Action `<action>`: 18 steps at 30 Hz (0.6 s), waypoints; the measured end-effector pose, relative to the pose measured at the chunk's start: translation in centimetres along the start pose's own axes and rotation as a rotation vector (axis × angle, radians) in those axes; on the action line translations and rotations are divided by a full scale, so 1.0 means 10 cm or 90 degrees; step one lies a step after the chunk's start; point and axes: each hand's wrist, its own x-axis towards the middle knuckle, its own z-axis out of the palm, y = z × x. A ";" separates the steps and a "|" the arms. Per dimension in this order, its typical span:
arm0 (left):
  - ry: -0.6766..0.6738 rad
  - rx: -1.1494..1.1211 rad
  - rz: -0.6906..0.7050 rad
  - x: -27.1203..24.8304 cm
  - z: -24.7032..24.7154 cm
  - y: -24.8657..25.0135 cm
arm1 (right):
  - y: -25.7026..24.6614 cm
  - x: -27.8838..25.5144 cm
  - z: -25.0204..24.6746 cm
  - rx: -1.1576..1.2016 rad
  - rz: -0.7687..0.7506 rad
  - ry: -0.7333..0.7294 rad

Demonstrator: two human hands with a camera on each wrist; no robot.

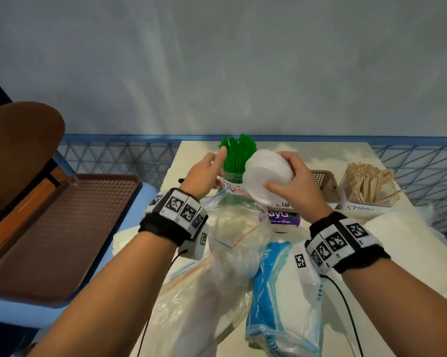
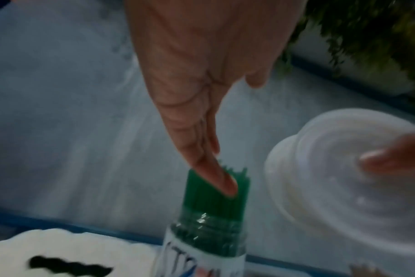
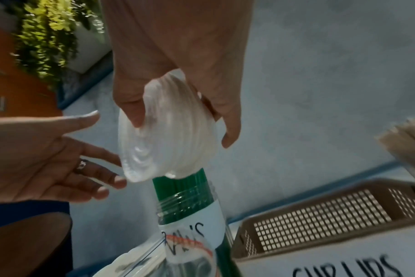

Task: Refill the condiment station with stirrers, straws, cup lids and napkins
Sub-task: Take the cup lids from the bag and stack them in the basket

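My right hand (image 1: 291, 179) grips a stack of clear cup lids (image 1: 268, 173) (image 3: 168, 138) in the air above the table, thumb on one side and fingers on the other. My left hand (image 1: 207, 171) (image 2: 213, 131) is open just left of the stack, fingers straight, holding nothing. Behind the lids stands a clear jar of green straws (image 1: 236, 161) (image 2: 213, 202) (image 3: 190, 191). The brown basket (image 1: 325, 185) (image 3: 320, 211) labelled for cup lids sits to the right, its inside looking bare. A white box of wooden stirrers (image 1: 369, 181) stands further right.
Crumpled clear zip bags (image 1: 230, 240) and a blue-and-white napkin pack (image 1: 271, 292) lie at the near side of the white table (image 1: 345, 155). A purple-labelled container (image 1: 284, 217) sits in the middle. A brown tray (image 1: 62, 228) is at left, blue railing (image 1: 114, 150) behind.
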 end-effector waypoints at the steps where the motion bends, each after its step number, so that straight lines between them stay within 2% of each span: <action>1: -0.080 -0.012 -0.059 0.00 0.03 0.10 | -0.04 0.02 -0.02 -0.026 -0.044 0.007; 3: -0.189 -0.074 -0.163 0.00 0.12 0.22 | -0.08 0.05 -0.06 -0.075 -0.124 0.007; 5: -0.224 -0.202 -0.229 0.03 0.21 0.27 | -0.06 0.07 -0.11 -0.129 -0.200 -0.019; 8: -0.264 -0.349 -0.250 0.11 0.37 0.31 | 0.01 0.08 -0.14 -0.207 -0.280 -0.072; 12: -0.256 -0.429 -0.280 0.16 0.64 0.34 | 0.16 0.17 -0.20 -0.269 -0.303 -0.116; 14: -0.214 -0.435 -0.262 0.24 0.75 0.33 | 0.26 0.22 -0.25 -0.306 -0.280 -0.157; 15: -0.179 -0.440 -0.247 0.28 0.80 0.32 | 0.30 0.24 -0.28 -0.310 -0.234 -0.178; 16: -0.143 -0.449 -0.233 0.32 0.83 0.30 | 0.29 0.25 -0.30 -0.280 -0.173 -0.188; 18: -0.090 -0.455 -0.203 0.39 0.89 0.27 | 0.24 0.29 -0.34 -0.145 -0.023 -0.135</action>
